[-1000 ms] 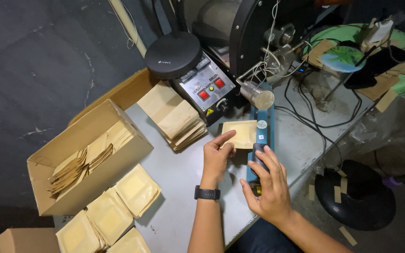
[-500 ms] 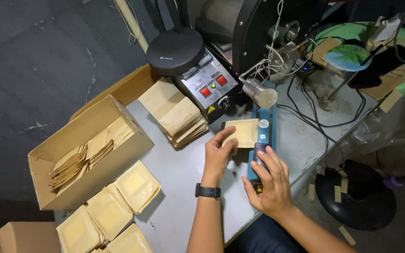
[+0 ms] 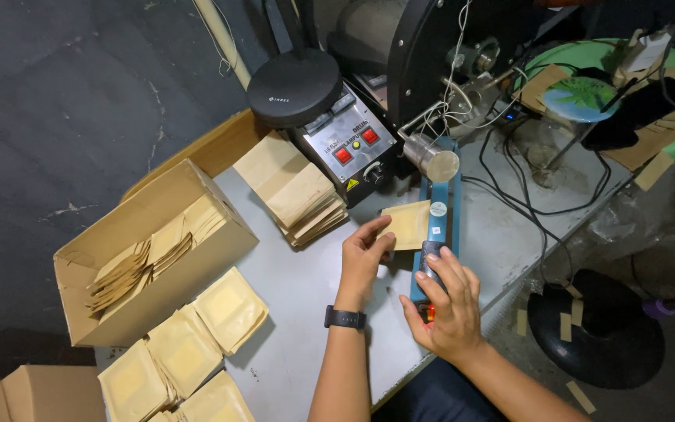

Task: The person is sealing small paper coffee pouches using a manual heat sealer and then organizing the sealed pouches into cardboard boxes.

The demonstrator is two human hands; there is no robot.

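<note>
Both of my hands are at the blue sealer, with one kraft pouch under its arm.

My left hand (image 3: 365,252), a black watch (image 3: 345,317) on its wrist, has its fingers curled against the near edge of the kraft pouch (image 3: 405,225), steadying it flat on the grey table (image 3: 298,312); the pouch's right edge lies under the blue sealer (image 3: 433,234). My right hand (image 3: 445,301) lies palm-down over the sealer's near end, fingers closed around the handle, and an orange light shows at its fingertips. A stack of empty pouches (image 3: 294,191) stands just left of the control box (image 3: 345,148) with red switches. Further left, an open cardboard box (image 3: 150,250) holds pouches on edge, and filled pouches (image 3: 189,344) lie in front of it.
</note>
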